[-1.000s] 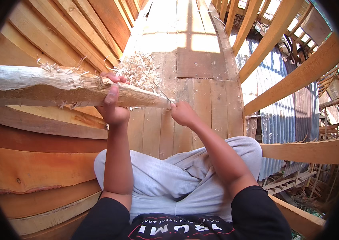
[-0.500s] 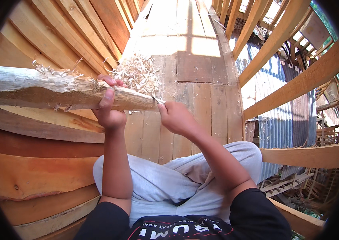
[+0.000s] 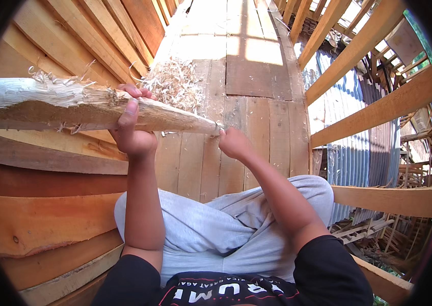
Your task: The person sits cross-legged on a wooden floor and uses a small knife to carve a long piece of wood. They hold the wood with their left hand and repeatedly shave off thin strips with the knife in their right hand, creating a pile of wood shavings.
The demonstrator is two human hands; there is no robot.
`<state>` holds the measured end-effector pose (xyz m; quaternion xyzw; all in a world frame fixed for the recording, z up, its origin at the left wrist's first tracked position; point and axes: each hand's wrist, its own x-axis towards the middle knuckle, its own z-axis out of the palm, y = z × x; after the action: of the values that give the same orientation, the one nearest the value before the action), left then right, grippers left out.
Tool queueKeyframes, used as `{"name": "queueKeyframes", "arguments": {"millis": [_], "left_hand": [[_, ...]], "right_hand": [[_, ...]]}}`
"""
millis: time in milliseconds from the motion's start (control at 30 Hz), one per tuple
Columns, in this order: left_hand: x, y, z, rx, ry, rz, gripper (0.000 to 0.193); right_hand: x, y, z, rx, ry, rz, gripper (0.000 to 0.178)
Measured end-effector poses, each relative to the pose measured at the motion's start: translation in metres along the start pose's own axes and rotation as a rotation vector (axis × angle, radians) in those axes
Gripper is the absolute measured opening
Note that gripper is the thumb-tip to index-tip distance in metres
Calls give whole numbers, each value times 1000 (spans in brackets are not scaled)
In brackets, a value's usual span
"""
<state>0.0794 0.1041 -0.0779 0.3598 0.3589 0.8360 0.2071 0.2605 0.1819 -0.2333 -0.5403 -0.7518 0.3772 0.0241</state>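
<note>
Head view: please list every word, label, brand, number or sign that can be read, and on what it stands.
Black shirt: large white lettering, which I do not copy.
Same shirt: smaller white lettering, partly too small to read.
Wooden piece, plank floor: no lettering visible.

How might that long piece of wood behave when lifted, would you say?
The piece of wood is probably stiff, being thick and unbent at the left hand. It may feel heavier toward its thicker left end. Its frayed surface seems unlikely to slip.
</note>
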Motion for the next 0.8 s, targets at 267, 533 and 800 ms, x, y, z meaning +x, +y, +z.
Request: {"name": "queueKeyframes", "arguments": {"millis": [267,533,800], "left_hand": [[-3,1,-2,107,-142,62,31],[14,0,-25,-14,37,-70,31],[21,-3,-31,46,195,-81,28]], "right_hand": [[-17,-50,-33,152,-118,-104,46],[-13,-39,-27,106,-145,-145,45],[5,-15,0,122,-37,-131,45]]}}
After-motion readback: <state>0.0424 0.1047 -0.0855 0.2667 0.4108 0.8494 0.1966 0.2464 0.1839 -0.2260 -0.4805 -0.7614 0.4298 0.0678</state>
